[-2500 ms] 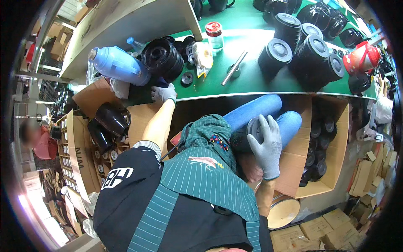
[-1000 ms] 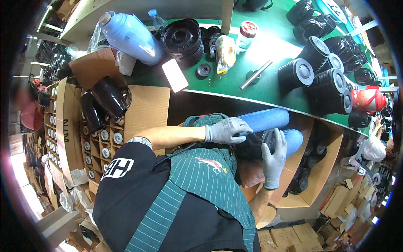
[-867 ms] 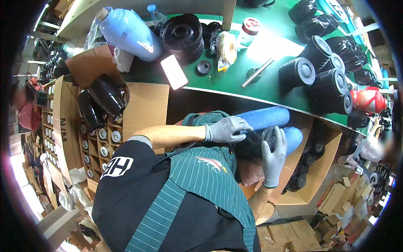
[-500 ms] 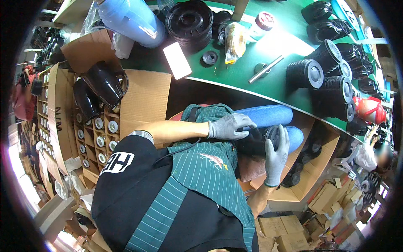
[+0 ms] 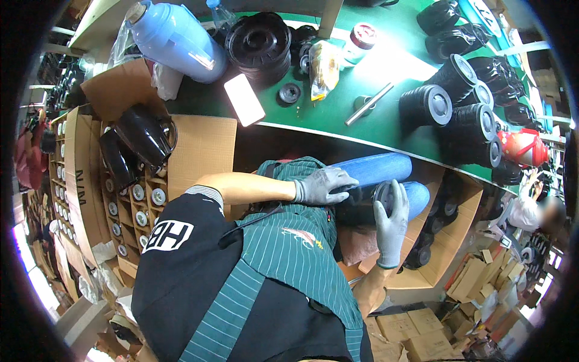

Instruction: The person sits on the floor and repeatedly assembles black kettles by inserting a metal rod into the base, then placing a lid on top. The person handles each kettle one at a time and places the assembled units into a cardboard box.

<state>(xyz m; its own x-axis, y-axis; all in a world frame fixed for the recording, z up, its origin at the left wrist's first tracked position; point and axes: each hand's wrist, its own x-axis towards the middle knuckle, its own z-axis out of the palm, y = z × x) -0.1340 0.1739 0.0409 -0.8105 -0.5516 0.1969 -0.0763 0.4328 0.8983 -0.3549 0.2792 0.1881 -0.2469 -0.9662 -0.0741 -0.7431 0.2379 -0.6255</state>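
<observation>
Across my lap lies a black, glossy cylindrical jug [image 5: 354,211], its round dark end [image 5: 384,194] facing right. My left hand [image 5: 324,186], in a grey glove, curls over the jug's near-left side, fingers pressed together. My right hand [image 5: 393,224], also gloved in grey, grips the rim of the round end between thumb and fingers. Part of the jug is hidden behind my hands and the striped green apron [image 5: 289,232]. Two black jugs [image 5: 142,137], one with a visible handle, lie on a divided carton at the left.
A green table [image 5: 325,120] holds stacked black lids [image 5: 259,45], a white phone-shaped slab [image 5: 244,99], a metal rod [image 5: 369,104] and ribbed black stacks [image 5: 427,105]. An open carton [image 5: 449,247] with black parts stands right of my legs. Another person [image 5: 528,208] is at the far right.
The whole view has shifted slightly left, with the table items lower. My right thumb and fingers have closed in a little on the jug's round end; my left hand stays on the jug.
</observation>
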